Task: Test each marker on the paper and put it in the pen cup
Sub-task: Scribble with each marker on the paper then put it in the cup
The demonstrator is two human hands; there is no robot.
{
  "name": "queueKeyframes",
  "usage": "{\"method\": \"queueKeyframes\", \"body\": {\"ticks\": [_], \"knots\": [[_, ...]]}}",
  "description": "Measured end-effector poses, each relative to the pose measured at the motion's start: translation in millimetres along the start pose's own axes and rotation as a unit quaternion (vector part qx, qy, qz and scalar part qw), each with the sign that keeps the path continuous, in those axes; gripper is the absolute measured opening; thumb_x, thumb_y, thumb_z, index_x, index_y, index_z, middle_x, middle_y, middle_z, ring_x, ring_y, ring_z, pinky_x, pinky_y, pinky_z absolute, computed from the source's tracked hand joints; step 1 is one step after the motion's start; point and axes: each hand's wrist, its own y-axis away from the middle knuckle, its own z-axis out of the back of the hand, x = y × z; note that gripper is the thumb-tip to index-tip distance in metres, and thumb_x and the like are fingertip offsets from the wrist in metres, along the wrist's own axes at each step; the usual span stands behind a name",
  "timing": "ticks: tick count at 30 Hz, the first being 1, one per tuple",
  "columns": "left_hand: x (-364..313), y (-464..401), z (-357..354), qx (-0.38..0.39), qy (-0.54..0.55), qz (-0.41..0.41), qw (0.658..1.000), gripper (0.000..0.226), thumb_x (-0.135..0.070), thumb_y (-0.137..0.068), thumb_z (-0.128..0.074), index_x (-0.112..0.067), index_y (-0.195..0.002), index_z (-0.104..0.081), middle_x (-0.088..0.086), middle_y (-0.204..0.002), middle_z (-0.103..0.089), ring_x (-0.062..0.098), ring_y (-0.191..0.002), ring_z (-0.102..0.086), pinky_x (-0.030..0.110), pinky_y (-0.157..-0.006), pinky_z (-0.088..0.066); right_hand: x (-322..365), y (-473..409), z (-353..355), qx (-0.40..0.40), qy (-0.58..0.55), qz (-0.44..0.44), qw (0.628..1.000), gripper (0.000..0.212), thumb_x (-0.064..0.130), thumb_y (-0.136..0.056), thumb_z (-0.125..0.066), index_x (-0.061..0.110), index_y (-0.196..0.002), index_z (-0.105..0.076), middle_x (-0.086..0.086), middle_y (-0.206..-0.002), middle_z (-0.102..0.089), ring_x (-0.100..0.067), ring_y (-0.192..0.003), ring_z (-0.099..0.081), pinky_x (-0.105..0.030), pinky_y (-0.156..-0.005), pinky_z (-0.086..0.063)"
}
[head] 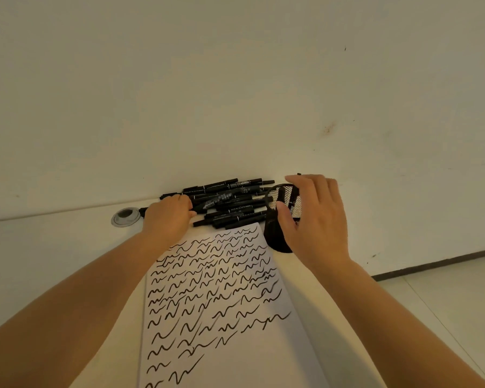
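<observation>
Reaching into the heap of markers point(227, 203) at the far edge of the table point(53, 247), my left hand point(168, 217) has its fingers curled down over the near end of the pile, and a dark marker end pokes out to its left, so I judge it is closing on one, though I cannot tell whether the grip is firm yet. My right hand point(314, 219) is cupped around the pen cup point(282, 217), thumb on its near side and fingers over the far rim, holding it tilted with the mouth leaning toward the pile.

The markers lie flat, mostly side by side, long axes running left to right along the wall point(235, 79), a few skewed. Which end is the cap I cannot make out on the one under my fingers.

The risks I see: dragging one marker out sideways could roll its neighbours onto the paper point(216, 298) or off the table's right edge. The tilted cup already holds at least one marker; tip it further and that could slide out. The paper is nearly full of squiggles, so a fresh test stroke may land on old ink and tell me little.
</observation>
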Motion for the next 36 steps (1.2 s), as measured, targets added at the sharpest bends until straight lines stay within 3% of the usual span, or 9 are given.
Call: {"method": "queueKeyframes", "body": {"ticks": [2,5,9,14,19,24,29,33,36], "knots": [[-2,14,17,-0.021,0.031,0.015,0.999,0.026,-0.035,-0.095,-0.042,-0.015,-0.109,-0.053,0.003,-0.102,-0.061,0.019,-0.084,-0.054,0.03,-0.063,-0.036,9,8,6,-0.021,-0.035,0.037,0.998,0.024,0.019,-0.083,-0.055,0.006,-0.103,-0.06,-0.006,-0.092,-0.06,-0.021,-0.084,-0.051,-0.024,-0.071,-0.04],[-19,50,47,-0.03,0.136,0.008,0.99,0.025,-0.036,-0.094,-0.044,-0.019,-0.11,-0.052,-0.003,-0.096,-0.06,0.012,-0.076,-0.053,0.027,-0.06,-0.039,34,24,10,0.11,-0.157,-0.045,0.98,0.013,0.027,-0.087,-0.052,0.022,-0.096,-0.059,0.015,-0.075,-0.055,-0.005,-0.064,-0.05,-0.016,-0.057,-0.039],[-44,112,78,0.002,0.22,-0.079,0.972,0.011,-0.033,-0.09,-0.049,-0.029,-0.101,-0.048,-0.013,-0.091,-0.055,0.003,-0.079,-0.054,0.012,-0.064,-0.039,64,46,7,0.276,-0.382,-0.249,0.846,0.012,0.038,-0.082,-0.06,0.032,-0.091,-0.056,0.001,-0.068,-0.065,-0.004,-0.054,-0.055,-0.017,-0.049,-0.045],[-44,167,89,0.017,0.243,-0.18,0.953,0.009,-0.032,-0.092,-0.046,-0.023,-0.095,-0.048,-0.012,-0.087,-0.046,0.008,-0.077,-0.047,0.02,-0.065,-0.039,87,68,18,0.257,-0.534,-0.39,0.705,0.028,0.03,-0.089,-0.052,0.011,-0.071,-0.062,-0.002,-0.046,-0.054,-0.012,-0.039,-0.043,-0.018,-0.038,-0.035],[-39,196,91,-0.122,0.137,-0.227,0.956,0.043,-0.042,-0.091,-0.036,-0.012,-0.084,-0.067,-0.002,-0.068,-0.061,0.014,-0.053,-0.054,0.021,-0.045,-0.042,105,87,32,0.248,-0.626,-0.445,0.59,0.031,0.018,-0.092,-0.046,0.006,-0.067,-0.061,-0.009,-0.046,-0.054,-0.015,-0.037,-0.044,-0.021,-0.036,-0.037],[-33,228,88,-0.093,0.179,-0.224,0.953,0.06,-0.049,-0.095,-0.018,-0.014,-0.076,-0.062,-0.007,-0.056,-0.054,0.016,-0.043,-0.047,0.023,-0.037,-0.037,107,98,41,0.285,-0.608,-0.392,0.629,0.035,0.011,-0.088,-0.045,0.007,-0.057,-0.06,-0.011,-0.04,-0.05,-0.016,-0.03,-0.036,-0.018,-0.033,-0.028],[-29,243,79,0.043,0.35,-0.191,0.916,0.028,-0.055,-0.086,-0.027,-0.043,-0.069,-0.046,-0.016,-0.051,-0.047,0.005,-0.049,-0.047,0.014,-0.047,-0.035,112,104,40,0.3,-0.593,-0.262,0.7,0.026,0.013,-0.072,-0.05,0.015,-0.048,-0.057,-0.002,-0.036,-0.043,-0.015,-0.03,-0.032,-0.015,-0.037,-0.024],[15,249,66,0.06,0.519,0.01,0.853,0.028,-0.05,-0.08,-0.049,-0.029,-0.064,-0.059,-0.006,-0.048,-0.046,0.004,-0.042,-0.039,0.024,-0.048,-0.034,66,89,51,0.128,-0.647,-0.346,0.667,0.027,0.006,-0.066,-0.044,0.015,-0.041,-0.05,-0.003,-0.037,-0.033,-0.01,-0.027,-0.026,-0.015,-0.04,-0.015],[51,241,58,0.022,0.525,0.089,0.846,0.034,-0.027,-0.095,-0.044,-0.021,-0.064,-0.056,-0.004,-0.047,-0.052,0.007,-0.045,-0.049,0.02,-0.049,-0.041,56,90,54,0.144,-0.511,-0.345,0.774,0.039,0.0,-0.084,-0.045,0.017,-0.049,-0.05,0.006,-0.035,-0.036,-0.008,-0.03,-0.03,-0.016,-0.037,-0.019]]}}
